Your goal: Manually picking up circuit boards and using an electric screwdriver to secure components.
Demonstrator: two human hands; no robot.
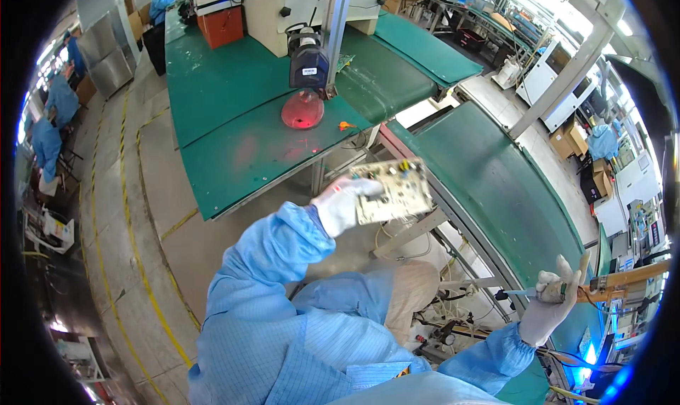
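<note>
My left hand (338,205), in a white glove, grips a pale circuit board (394,194) by its left edge. Small parts cover the board's face, and it is held in the air between the green bench and the conveyor. Far to the right, my gloved right hand (549,306) is raised beside the conveyor's near end. Some of its fingers are curled while one points up. Something small appears to be in its curled fingers, but I cannot make out what. A thin pale-blue piece (520,292) with a dark end lies against that hand.
A green-topped bench (234,143) stands ahead, with a dark scanner-like device (309,65) on a post casting red light on a round disc (302,110). The green conveyor (496,178) runs along my right. A wooden bar (634,274) and blue light (588,362) are beside my right hand.
</note>
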